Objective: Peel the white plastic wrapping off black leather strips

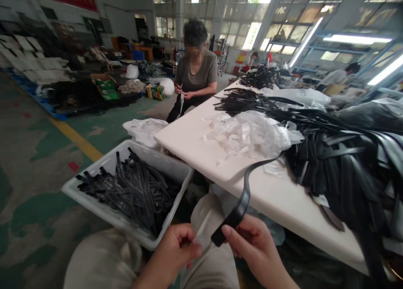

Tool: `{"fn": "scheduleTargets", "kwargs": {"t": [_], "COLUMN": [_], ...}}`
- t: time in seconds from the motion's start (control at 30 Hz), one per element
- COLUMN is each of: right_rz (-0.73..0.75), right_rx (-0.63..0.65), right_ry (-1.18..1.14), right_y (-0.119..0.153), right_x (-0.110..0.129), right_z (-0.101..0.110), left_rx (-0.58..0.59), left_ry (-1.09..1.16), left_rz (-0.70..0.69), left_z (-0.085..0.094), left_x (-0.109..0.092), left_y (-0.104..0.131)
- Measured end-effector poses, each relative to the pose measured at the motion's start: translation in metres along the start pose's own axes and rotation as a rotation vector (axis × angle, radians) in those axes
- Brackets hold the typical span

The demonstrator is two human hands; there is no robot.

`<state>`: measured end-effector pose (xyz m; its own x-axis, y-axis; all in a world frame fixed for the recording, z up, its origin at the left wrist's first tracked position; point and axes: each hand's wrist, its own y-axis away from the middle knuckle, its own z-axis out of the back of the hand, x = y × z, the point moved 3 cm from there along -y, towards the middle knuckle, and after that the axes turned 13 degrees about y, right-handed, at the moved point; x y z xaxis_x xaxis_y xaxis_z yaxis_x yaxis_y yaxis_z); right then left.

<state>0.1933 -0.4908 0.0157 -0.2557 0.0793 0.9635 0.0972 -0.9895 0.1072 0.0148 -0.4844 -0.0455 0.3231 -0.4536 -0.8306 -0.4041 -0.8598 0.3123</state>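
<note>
My right hand pinches the end of a black strap between thumb and fingers, above my lap. From there the strap curves up over the table edge toward the black pile on the right. My left hand is closed just left of the strap's end, thumb against the fingers, not touching the strap. Something thin and whitish seems to be at its fingertips, too blurred to name. Crumpled clear plastic wrappers lie on the white table beyond the strap.
A white bin of wrapped black strips stands at the left, by my knee. A large heap of black straps covers the table's right side and hangs over its edge. Across the table's far corner a person sits holding a whitish strip.
</note>
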Motion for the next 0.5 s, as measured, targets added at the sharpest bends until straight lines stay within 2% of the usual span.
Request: {"fn": "scheduleTargets", "kwargs": {"t": [0.07, 0.17, 0.37, 0.5], "right_rz": [0.03, 0.06, 0.038, 0.054], "right_rx": [-0.011, 0.065, 0.117, 0.171], "right_ry": [0.096, 0.179, 0.191, 0.243], "right_y": [-0.006, -0.013, -0.014, -0.014], "right_x": [0.003, 0.002, -0.007, -0.012], "right_z": [-0.002, -0.004, -0.01, -0.011], "left_rx": [-0.014, -0.03, -0.025, 0.012], "left_ry": [0.014, -0.011, -0.069, -0.203], "left_rz": [-0.006, -0.014, -0.009, -0.012], "left_z": [0.001, 0.002, -0.001, -0.004], "left_x": [0.0, 0.0, -0.003, -0.01], "left_y": [0.002, 0.002, 0.001, 0.004]}}
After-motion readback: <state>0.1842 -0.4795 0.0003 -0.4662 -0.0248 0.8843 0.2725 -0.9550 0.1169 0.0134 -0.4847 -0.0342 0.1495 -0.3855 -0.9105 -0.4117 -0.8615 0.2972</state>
